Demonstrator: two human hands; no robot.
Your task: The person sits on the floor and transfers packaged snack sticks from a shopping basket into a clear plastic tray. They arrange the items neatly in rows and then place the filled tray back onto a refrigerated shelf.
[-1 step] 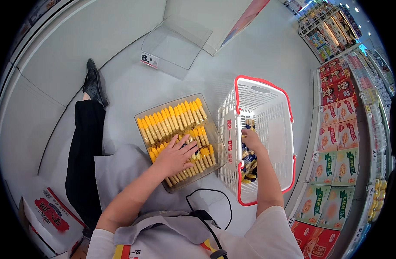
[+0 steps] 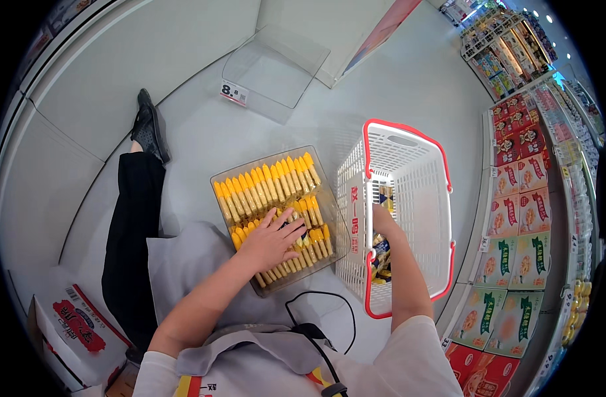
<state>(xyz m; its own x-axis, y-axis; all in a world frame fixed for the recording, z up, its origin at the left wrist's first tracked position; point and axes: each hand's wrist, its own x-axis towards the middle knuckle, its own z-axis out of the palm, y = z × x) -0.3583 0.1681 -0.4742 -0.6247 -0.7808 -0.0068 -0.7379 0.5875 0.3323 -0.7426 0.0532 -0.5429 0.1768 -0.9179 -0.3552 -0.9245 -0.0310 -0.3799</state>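
Note:
A clear plastic tray (image 2: 250,165) on the floor holds rows of slim yellow-topped packaged snack sticks (image 2: 266,182). Across its nearer rows rests my left hand (image 2: 274,239), fingers spread, with dark blue and gold wrappers showing beneath it. Just right of the tray stands a white shopping basket (image 2: 418,225) with red handles. My right hand (image 2: 384,223) reaches down inside it, beside small blue and gold wrapped snacks (image 2: 382,261). The basket's side hides the fingers of that hand, so whether they grip anything is not visible.
A clear plastic lid-like panel (image 2: 270,73) with a price tag lies beyond the tray. Boxed goods (image 2: 504,255) line a shelf on the right. My outstretched leg (image 2: 134,231) and a white and red carton (image 2: 78,331) are at left. A black cord (image 2: 323,293) loops near my lap.
My right hand has gone deeper into the basket, and its fingers have passed out of sight. The left hand keeps its place on the tray. The whole view has shifted slightly.

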